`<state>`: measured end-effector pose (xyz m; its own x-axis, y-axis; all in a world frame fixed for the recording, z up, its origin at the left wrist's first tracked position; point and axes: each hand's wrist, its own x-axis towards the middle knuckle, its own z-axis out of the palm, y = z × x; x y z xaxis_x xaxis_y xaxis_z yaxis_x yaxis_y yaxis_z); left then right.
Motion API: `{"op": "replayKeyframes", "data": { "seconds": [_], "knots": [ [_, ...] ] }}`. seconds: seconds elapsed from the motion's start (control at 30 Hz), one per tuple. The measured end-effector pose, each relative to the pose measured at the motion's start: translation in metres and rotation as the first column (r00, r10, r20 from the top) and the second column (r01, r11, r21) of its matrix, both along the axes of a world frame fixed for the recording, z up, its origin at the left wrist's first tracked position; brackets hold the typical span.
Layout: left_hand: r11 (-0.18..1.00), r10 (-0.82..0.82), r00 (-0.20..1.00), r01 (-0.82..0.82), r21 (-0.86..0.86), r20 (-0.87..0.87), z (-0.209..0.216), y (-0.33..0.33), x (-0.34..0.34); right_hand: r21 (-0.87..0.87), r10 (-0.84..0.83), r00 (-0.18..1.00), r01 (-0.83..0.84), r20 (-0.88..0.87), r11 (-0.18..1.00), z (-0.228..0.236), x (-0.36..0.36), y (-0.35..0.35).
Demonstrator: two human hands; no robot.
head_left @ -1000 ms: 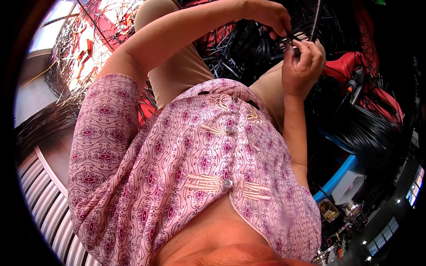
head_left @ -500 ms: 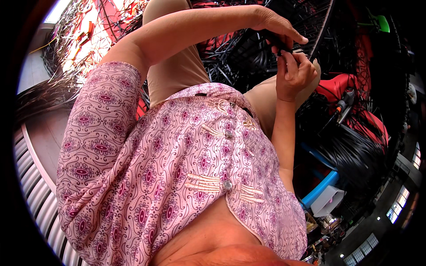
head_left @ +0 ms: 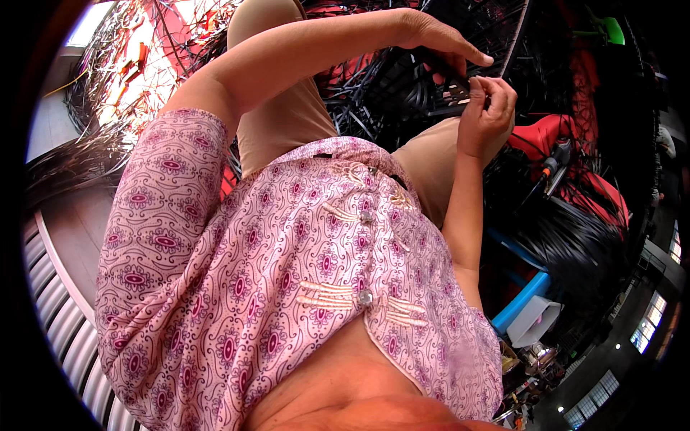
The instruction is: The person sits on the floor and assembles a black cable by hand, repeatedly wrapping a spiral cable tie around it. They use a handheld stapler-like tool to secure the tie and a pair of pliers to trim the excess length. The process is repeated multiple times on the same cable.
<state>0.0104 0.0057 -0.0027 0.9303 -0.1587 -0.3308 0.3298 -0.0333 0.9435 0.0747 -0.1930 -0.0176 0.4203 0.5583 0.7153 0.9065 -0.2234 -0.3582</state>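
Over my lap's far right is a black openwork frame (head_left: pixel 420 79) with crossing dark strips. My left hand (head_left: pixel 444 42) reaches across from the left and bends over it. Its thumb side stretches right, while the other fingers curl down round a dark edge and are partly hidden. Just below and to the right, my right hand (head_left: pixel 489 111) is closed, fingertips drawn toward the thumb. Whatever thin thing it pinches is lost against the dark background. A narrow gap parts the two hands.
Loose black strips (head_left: pixel 345 115) lie in heaps beyond my knees, over red material. To the right are a red chair-like shape (head_left: pixel 539 136), an orange-and-black tool (head_left: pixel 553 165), a thick bundle of black strips (head_left: pixel 568 241), a blue edge (head_left: pixel 521 302) and a white container (head_left: pixel 533 323).
My right hand has drawn a little to the right and down, away from my left hand. The left hand stays bent over the frame. The whole view has shifted slightly.
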Motion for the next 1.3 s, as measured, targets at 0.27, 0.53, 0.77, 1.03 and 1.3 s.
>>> {"op": "replayKeyframes", "data": {
  "seconds": [0.27, 0.53, 0.77, 1.03, 1.3],
  "knots": [
    [0.997, 0.072, 0.997, -0.072, 0.012, -0.017, 0.006, -0.002, -0.002, -0.135, 0.172, 0.972, -0.15, 0.162, 0.979, -0.011, 0.0, -0.011],
    [0.998, 0.02, 1.0, -0.02, -0.064, -0.01, -0.001, 0.001, 0.0, -0.112, 0.17, 0.941, -0.143, 0.293, 0.983, -0.015, 0.001, -0.002],
    [0.999, -0.004, 1.0, 0.004, -0.05, 0.004, 0.002, 0.001, 0.001, -0.049, 0.084, 0.972, -0.075, 0.221, 0.996, -0.02, 0.003, 0.006],
    [0.999, 0.045, 0.994, -0.045, -0.003, 0.096, -0.003, 0.008, -0.005, -0.15, 0.045, 0.991, -0.026, 0.126, 0.988, -0.007, -0.001, 0.01],
    [0.739, -0.181, 0.763, -0.311, 0.598, 0.621, -0.003, -0.004, -0.035, -0.213, -0.009, 1.0, 0.003, -0.028, 0.977, 0.001, -0.002, 0.008]
  ]
}}
